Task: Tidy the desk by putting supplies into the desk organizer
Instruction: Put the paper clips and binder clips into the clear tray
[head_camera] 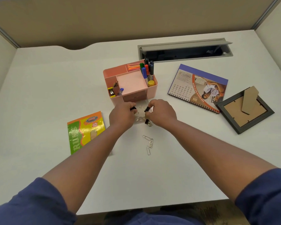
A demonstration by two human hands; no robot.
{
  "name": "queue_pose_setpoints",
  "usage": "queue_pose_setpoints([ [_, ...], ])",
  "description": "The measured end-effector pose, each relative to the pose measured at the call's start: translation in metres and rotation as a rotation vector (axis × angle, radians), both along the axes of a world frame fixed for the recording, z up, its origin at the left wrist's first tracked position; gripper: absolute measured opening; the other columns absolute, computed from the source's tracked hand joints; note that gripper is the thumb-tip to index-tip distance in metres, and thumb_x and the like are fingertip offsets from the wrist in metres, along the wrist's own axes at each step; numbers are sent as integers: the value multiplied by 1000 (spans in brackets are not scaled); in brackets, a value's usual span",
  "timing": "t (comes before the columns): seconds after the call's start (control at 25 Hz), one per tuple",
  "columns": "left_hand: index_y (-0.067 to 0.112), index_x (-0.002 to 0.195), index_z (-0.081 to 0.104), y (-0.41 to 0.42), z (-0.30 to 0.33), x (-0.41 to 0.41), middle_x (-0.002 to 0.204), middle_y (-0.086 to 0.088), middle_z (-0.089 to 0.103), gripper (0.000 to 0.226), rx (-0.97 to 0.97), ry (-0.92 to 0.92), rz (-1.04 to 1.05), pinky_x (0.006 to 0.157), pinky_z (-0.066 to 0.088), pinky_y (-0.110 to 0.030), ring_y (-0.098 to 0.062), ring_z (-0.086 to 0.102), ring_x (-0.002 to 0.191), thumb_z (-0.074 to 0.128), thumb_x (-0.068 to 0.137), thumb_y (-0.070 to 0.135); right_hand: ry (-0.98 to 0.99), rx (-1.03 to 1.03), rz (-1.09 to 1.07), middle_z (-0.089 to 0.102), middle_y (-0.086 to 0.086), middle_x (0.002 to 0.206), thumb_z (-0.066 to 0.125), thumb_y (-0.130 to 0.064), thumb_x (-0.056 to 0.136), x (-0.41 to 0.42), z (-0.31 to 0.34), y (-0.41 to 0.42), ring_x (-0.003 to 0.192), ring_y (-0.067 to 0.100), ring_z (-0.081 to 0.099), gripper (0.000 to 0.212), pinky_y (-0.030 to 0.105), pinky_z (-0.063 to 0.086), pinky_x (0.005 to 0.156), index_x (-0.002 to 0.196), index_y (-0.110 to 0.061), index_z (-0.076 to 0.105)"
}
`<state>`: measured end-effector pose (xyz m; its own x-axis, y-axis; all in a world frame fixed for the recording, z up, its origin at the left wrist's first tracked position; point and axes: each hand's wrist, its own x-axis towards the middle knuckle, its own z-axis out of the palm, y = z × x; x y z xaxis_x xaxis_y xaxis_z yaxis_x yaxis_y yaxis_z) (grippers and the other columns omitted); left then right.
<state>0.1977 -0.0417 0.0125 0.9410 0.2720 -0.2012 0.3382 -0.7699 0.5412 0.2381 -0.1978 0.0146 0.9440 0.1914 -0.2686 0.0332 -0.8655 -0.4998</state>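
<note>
A pink desk organizer (154, 90) stands at the middle of the white desk (39, 98), holding several markers (147, 71), a yellow cap and a stapler. Just in front of it my left hand (121, 116) pinches a black binder clip (133, 108). My right hand (162, 113) pinches another black binder clip (147, 109). A third black clip (146, 121) lies under my right hand among loose silver wire. Three silver paper clips (149, 143) lie nearer to me.
A green and orange booklet (84, 131) lies to the left. A spiral calendar (198, 87) and a face-down picture frame (245, 109) lie to the right. An open grey cable tray (185, 50) is set into the desk behind. Partition walls surround the desk.
</note>
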Motion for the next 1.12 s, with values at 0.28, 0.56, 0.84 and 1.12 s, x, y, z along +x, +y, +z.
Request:
queue_pose_setpoints([
  [0.28, 24, 117, 71, 3, -5, 2, 118, -6, 70, 24, 103, 42, -49, 84, 54, -41, -34, 63, 105, 61, 95, 22, -39, 152, -33, 67, -5, 93, 62, -26, 88, -4, -9, -5, 89, 20, 63, 20, 33, 49, 72, 108, -28, 66],
  [0.56, 24, 96, 74, -21, -18, -36, 94, 6, 65, 8, 63, -308, -182, 61, 45, -28, -22, 64, 78, 66, 93, 26, 66, 94, 5, 64, -10, 74, 65, -29, 79, -30, -25, -32, 77, 17, 63, 7, 32, 53, 68, 85, -29, 69],
  [0.84, 25, 134, 62, -42, -34, -55, 96, 6, 74, 38, -120, 2, -64, 80, 52, -34, -22, 64, 103, 55, 99, 38, 32, 58, 108, 66, -5, 83, 66, -31, 89, -31, -38, -35, 81, 21, 61, 12, 35, 53, 73, 95, -22, 72],
  [1.12, 23, 111, 74, -45, -41, -54, 79, 10, 68, 21, -312, 17, 109, 79, 53, -33, -18, 66, 86, 64, 94, 32, 73, 64, 88, 65, -8, 81, 65, -24, 89, -32, -41, -34, 83, 20, 61, 6, 32, 50, 73, 89, -23, 71],
])
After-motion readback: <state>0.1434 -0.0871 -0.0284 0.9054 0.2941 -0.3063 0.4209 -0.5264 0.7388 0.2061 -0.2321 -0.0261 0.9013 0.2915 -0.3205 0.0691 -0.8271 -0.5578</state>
